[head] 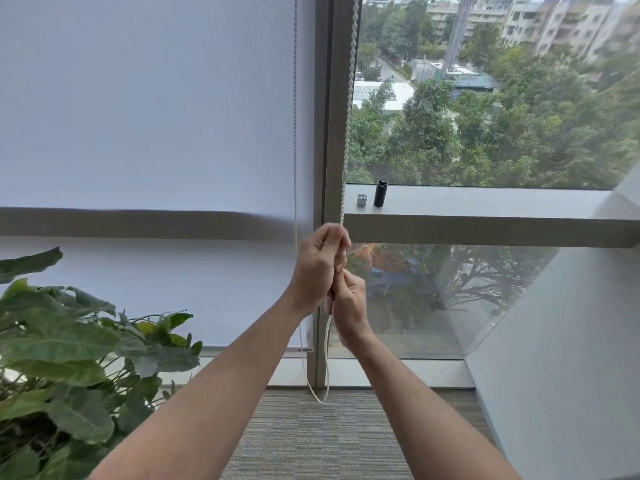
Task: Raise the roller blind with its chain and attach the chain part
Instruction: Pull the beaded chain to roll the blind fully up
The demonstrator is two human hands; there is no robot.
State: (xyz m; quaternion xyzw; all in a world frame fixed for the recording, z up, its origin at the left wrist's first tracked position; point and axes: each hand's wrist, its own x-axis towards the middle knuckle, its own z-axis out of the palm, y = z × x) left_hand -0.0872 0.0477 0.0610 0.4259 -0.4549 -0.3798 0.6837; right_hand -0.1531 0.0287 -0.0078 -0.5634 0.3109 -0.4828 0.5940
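A white roller blind (pixel 149 109) covers the left window pane, its bottom edge low near the sill. The white bead chain (pixel 349 109) hangs in front of the grey mullion, with a second strand (pixel 295 116) over the blind's right edge. My left hand (pixel 317 263) is closed on the near strand at ledge height. My right hand (pixel 349 306) grips the same strand just below it. Under my hands the chain's loop (pixel 320 396) dangles close to the carpet.
A black cylinder (pixel 380 194) and a small silver cap (pixel 362 200) stand on the window ledge (pixel 485 202) right of the mullion. A large leafy plant (pixel 69 358) fills the lower left. A white angled wall (pixel 571 341) closes the right side.
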